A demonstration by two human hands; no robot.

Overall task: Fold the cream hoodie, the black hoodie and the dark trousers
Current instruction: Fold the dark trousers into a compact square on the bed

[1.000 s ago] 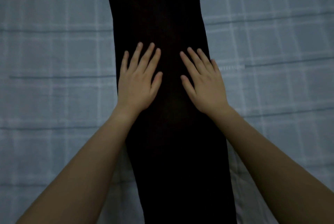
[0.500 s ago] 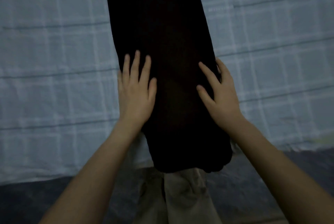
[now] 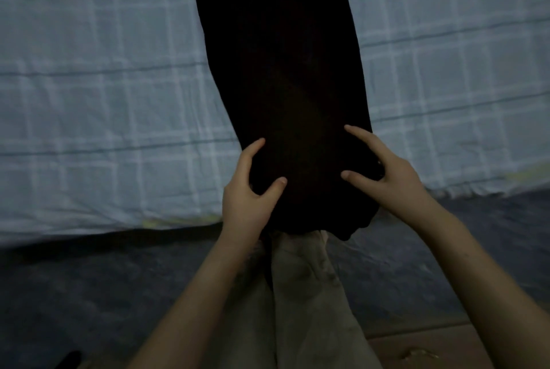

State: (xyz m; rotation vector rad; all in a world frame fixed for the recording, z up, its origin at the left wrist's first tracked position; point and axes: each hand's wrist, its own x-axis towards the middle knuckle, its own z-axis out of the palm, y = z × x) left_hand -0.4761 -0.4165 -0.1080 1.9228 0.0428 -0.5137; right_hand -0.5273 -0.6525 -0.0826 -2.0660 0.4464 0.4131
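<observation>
Centrally, the dark trousers (image 3: 279,70) are seen laid out as one long narrow strip on a pale blue checked sheet (image 3: 104,85), running from 12 o'clock down to just below the middle of the view. The near end of the strip is held at both sides. The left hand (image 3: 248,199) is closed on the edge at 7 o'clock of that end, a bunch of cloth being pinched between thumb and curled fingers. The right hand (image 3: 387,181) is set on the edge at 4 o'clock, forefinger and thumb lying on top and the other fingers tucked round the edge. A darker cloth (image 3: 89,279) is seen beyond the sheet's near border, and pale trouser legs (image 3: 300,294) at 6 o'clock.
</observation>
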